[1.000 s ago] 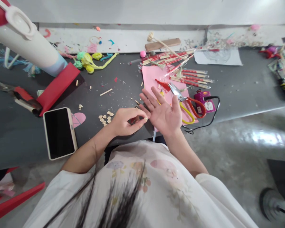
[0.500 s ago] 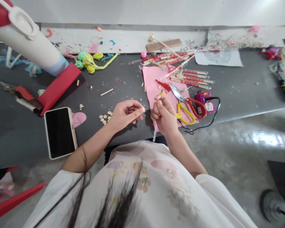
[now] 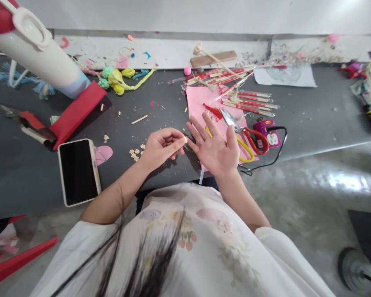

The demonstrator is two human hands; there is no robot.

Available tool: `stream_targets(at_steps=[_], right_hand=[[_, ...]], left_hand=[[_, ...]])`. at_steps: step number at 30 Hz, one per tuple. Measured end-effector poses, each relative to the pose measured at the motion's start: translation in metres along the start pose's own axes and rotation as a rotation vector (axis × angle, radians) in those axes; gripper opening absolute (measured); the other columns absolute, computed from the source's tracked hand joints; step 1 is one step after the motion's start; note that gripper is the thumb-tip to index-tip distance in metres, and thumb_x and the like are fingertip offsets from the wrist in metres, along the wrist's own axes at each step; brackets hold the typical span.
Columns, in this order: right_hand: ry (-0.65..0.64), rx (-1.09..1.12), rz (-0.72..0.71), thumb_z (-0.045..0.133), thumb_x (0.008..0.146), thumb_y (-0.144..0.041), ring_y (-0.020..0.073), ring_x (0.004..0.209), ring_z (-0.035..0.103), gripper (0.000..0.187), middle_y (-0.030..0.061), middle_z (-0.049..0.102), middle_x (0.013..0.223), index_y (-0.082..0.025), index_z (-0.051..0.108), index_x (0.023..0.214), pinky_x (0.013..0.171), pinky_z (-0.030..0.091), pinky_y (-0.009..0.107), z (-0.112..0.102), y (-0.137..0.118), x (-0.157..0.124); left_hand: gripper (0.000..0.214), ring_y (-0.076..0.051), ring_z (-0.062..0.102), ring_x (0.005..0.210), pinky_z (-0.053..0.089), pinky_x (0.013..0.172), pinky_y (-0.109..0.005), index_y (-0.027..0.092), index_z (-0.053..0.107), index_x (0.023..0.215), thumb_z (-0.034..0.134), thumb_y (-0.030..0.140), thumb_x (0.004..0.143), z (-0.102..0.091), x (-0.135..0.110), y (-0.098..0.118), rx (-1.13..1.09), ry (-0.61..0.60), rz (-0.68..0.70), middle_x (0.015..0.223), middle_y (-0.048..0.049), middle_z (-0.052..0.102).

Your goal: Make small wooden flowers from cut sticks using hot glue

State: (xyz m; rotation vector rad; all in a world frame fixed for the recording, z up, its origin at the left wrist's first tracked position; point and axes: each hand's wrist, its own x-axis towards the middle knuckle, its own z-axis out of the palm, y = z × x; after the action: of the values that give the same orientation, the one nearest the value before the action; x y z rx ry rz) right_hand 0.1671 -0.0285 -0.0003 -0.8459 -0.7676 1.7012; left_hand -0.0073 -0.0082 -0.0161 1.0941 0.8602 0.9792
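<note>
My left hand (image 3: 162, 147) is closed in a pinch on a small pale piece at its fingertips, held beside my right palm. My right hand (image 3: 214, 146) is open, palm up, with its fingers spread over the edge of a pink paper sheet (image 3: 200, 103). Just left of my left hand lies a small heap of pale flower-shaped bits (image 3: 136, 152). Scissors with red and yellow handles (image 3: 244, 138) lie on the pink sheet, right by my right hand.
A phone (image 3: 78, 171) lies face up at the left on the dark table (image 3: 312, 111). Beyond it are a red folded sheet (image 3: 77, 111) and a white bottle (image 3: 37, 53). Several red-wrapped sticks (image 3: 250, 103) and a purple glue gun (image 3: 267, 132) with a black cord lie right.
My right hand, which was curled into a fist half a second ago, has opened flat with its fingers spread. My left hand has kept its pinch and barely moved.
</note>
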Motion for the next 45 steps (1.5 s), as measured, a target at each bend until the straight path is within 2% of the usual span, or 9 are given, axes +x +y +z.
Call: stream_targets(at_steps=[2, 6, 8, 11, 14, 21, 28, 34, 45], right_hand=[[0.007, -0.319, -0.113, 0.037, 0.092, -0.061, 0.0209, 0.143, 0.039, 0.053, 0.0013, 0.049, 0.149, -0.035, 0.048, 0.137, 0.119, 0.027, 0.051, -0.002, 0.002, -0.001], [0.005, -1.28, -0.453, 0.049, 0.093, -0.037, 0.0259, 0.147, 0.032, 0.051, 0.0099, 0.045, 0.152, -0.022, 0.047, 0.141, 0.122, 0.016, 0.055, -0.009, 0.003, -0.003], [-0.034, -1.589, -0.541, 0.046, 0.094, -0.027, 0.0269, 0.146, 0.033, 0.047, 0.0131, 0.045, 0.151, -0.019, 0.047, 0.14, 0.121, 0.022, 0.056, -0.013, 0.002, -0.004], [-0.086, -1.789, -0.588, 0.042, 0.094, -0.018, 0.027, 0.144, 0.036, 0.048, 0.015, 0.041, 0.154, -0.018, 0.044, 0.142, 0.114, 0.039, 0.051, -0.017, 0.0, -0.007], [-0.093, -1.855, -0.614, 0.042, 0.094, -0.015, 0.0272, 0.145, 0.035, 0.05, 0.0142, 0.038, 0.156, -0.02, 0.041, 0.144, 0.11, 0.044, 0.049, -0.016, -0.002, -0.01], [-0.118, -1.973, -0.671, 0.046, 0.094, -0.018, 0.0291, 0.139, 0.044, 0.04, 0.0122, 0.056, 0.142, -0.021, 0.052, 0.133, 0.119, 0.024, 0.062, -0.002, -0.007, -0.014], [-0.086, -1.863, -0.667, 0.05, 0.093, -0.02, 0.0295, 0.129, 0.051, 0.034, 0.0119, 0.064, 0.129, -0.021, 0.057, 0.126, 0.116, 0.029, 0.059, -0.002, -0.004, -0.012], [-0.047, -1.619, -0.699, 0.056, 0.091, -0.025, 0.0275, 0.115, 0.059, 0.026, 0.0097, 0.069, 0.114, -0.021, 0.061, 0.116, 0.107, 0.041, 0.053, -0.005, -0.005, -0.007], [-0.109, -1.494, -0.683, 0.057, 0.091, -0.022, 0.0266, 0.112, 0.058, 0.018, 0.01, 0.068, 0.11, -0.022, 0.063, 0.108, 0.098, 0.047, 0.048, -0.006, -0.005, -0.004]], left_hand=[[0.03, -0.004, 0.05, 0.037, 0.039, 0.036, -0.015, 0.015, 0.065, 0.082, 0.077, 0.041, 0.074, 0.0, 0.001, 0.0, 0.0, 0.009, -0.024, 0.055, 0.001, 0.064], [0.031, -0.005, 0.05, 0.038, 0.039, 0.037, -0.015, 0.014, 0.066, 0.083, 0.078, 0.042, 0.074, 0.0, 0.002, 0.001, 0.008, 0.05, -0.057, 0.055, 0.0015, 0.064], [0.031, -0.005, 0.051, 0.039, 0.039, 0.037, -0.014, 0.015, 0.066, 0.084, 0.078, 0.041, 0.074, 0.0, 0.003, 0.001, 0.006, 0.065, -0.059, 0.054, 0.0018, 0.064], [0.03, -0.005, 0.052, 0.04, 0.039, 0.037, -0.014, 0.015, 0.066, 0.083, 0.078, 0.041, 0.073, 0.001, 0.003, -0.001, 0.001, 0.077, -0.07, 0.054, 0.0019, 0.063], [0.031, -0.005, 0.051, 0.04, 0.038, 0.037, -0.015, 0.015, 0.066, 0.084, 0.077, 0.041, 0.073, 0.0, 0.003, -0.003, 0.009, 0.086, -0.091, 0.054, 0.0019, 0.063], [0.03, -0.004, 0.049, 0.038, 0.036, 0.037, -0.015, 0.015, 0.067, 0.085, 0.077, 0.041, 0.075, -0.002, 0.004, -0.004, 0.018, 0.078, -0.121, 0.054, 0.0021, 0.064], [0.037, -0.004, 0.047, 0.039, 0.034, 0.037, -0.015, 0.013, 0.069, 0.084, 0.082, 0.044, 0.067, 0.0, 0.005, -0.006, 0.017, 0.07, -0.213, 0.053, 0.0017, 0.063], [0.041, -0.003, 0.044, 0.034, 0.031, 0.035, -0.016, 0.012, 0.07, 0.08, 0.085, 0.046, 0.062, 0.0, 0.005, -0.005, -0.042, 0.008, -0.313, 0.05, 0.0011, 0.063], [0.04, -0.003, 0.042, 0.033, 0.028, 0.033, -0.015, 0.012, 0.069, 0.075, 0.088, 0.042, 0.057, 0.0, 0.005, 0.0, -0.094, -0.036, -0.38, 0.047, 0.0023, 0.061]])
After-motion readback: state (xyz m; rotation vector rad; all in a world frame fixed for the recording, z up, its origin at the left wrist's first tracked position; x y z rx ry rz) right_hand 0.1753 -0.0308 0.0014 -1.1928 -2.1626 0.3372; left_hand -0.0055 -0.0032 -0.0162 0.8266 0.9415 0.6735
